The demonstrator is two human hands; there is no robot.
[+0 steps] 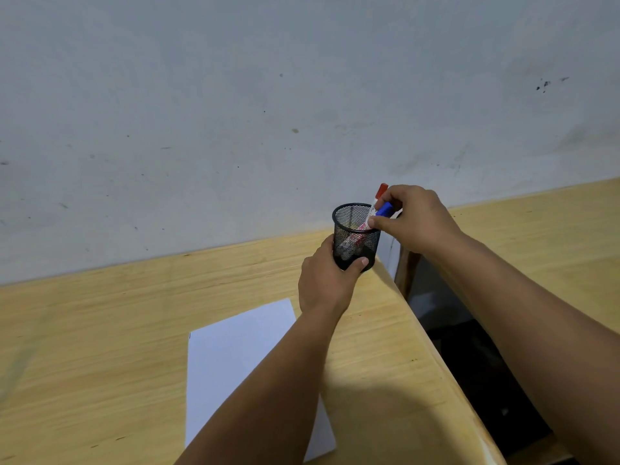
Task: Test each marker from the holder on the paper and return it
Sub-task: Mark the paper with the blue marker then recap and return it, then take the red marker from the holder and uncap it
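A: Where does the holder stand?

B: The black mesh holder (355, 236) sits near the far right corner of the wooden table (100, 330), close to the grey wall (235, 95). The left hand (327, 283) wraps around its lower part, thumb on the front of the mesh; that grip is clenched on the holder.

A: And the right hand?

B: The right hand (414, 218) is at the holder's rim on the right side. Its fingertips (377, 223) pinch the blue-capped marker (384, 209), so that grip is grasping the marker, whose blue cap shows just above the rim. Whether the marker's lower end touches the bottom of the holder cannot be told.

A: Any other marker?

B: A red-capped marker (377, 199) leans in the holder, its cap sticking up above the rim, just beside the right hand's fingers. Its white barrel with red print shows through the mesh.

A: The paper?

B: The white paper (235, 357) lies flat on the table, nearer the person, partly under the left forearm. A small dark mark sits at its left edge. Beyond the table's right edge there is a dark gap, then a second wooden surface (553, 236).
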